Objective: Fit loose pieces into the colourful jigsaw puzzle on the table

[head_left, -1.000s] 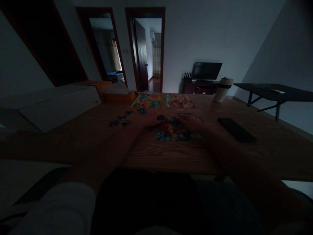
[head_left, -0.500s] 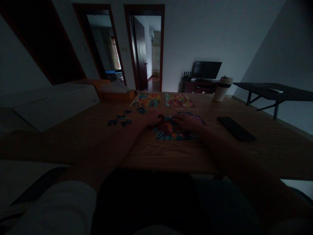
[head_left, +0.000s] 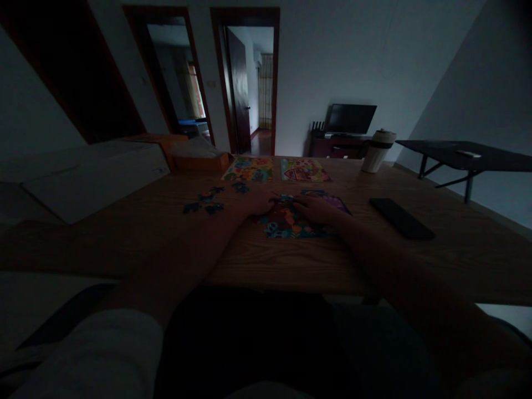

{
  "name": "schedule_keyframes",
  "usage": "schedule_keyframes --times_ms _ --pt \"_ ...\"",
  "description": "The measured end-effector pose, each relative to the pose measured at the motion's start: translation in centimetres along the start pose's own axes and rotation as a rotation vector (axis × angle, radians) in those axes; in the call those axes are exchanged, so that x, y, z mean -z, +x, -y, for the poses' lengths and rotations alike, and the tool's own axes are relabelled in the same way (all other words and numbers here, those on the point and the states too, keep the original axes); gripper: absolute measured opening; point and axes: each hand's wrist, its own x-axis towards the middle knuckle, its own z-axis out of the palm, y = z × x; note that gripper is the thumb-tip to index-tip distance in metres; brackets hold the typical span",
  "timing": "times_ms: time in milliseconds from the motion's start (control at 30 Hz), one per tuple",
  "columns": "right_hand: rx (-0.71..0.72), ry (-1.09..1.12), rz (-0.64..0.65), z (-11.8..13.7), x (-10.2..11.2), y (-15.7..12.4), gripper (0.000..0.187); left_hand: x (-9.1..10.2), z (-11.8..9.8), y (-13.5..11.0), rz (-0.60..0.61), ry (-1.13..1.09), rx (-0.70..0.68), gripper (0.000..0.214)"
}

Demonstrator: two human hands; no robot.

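Nearest, both hands lie palm-down on the half-built jigsaw puzzle (head_left: 297, 221) at the middle of the wooden table (head_left: 291, 266): the left hand (head_left: 260, 203) on its 10 o'clock corner, the right hand (head_left: 318, 209) on its upper middle, though the dim light hides whether the fingers are spread or pinching a piece. Loose pieces (head_left: 205, 202) lie at 9 o'clock of the left hand, and a dark phone (head_left: 401, 218) at 3 o'clock of the right. Farther off, at 12 o'clock, two finished puzzle boards (head_left: 276, 169) lie side by side, with a pale tumbler (head_left: 378, 151) at 1 o'clock.
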Motion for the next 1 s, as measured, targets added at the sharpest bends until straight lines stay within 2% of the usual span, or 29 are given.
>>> schedule_keyframes --times_ms 233,400,567,733,900,1000 --pt "-0.023 0.002 0.0 -0.5 -0.4 0.2 0.052 0.3 -0.1 -0.2 0.008 -0.031 0.043 0.044" --pt "-0.023 -0.084 0.02 -0.2 0.0 -0.2 0.047 0.7 0.4 -0.6 -0.035 0.03 0.193 0.043" --pt "-0.009 -0.173 0.059 -0.3 -0.4 0.0 0.046 0.7 1.3 -0.7 0.043 0.08 0.307 0.037" --pt "0.021 -0.183 0.07 -0.2 -0.9 0.9 0.05 0.4 1.9 -0.8 0.051 0.098 0.248 0.035" --pt "-0.019 -0.126 0.022 0.3 0.2 1.1 0.05 0.7 1.9 -1.3 0.077 0.052 0.205 0.036" --pt "-0.065 -0.065 0.031 -0.2 0.8 1.2 0.04 0.8 1.8 -1.5 0.088 0.023 0.206 0.038"
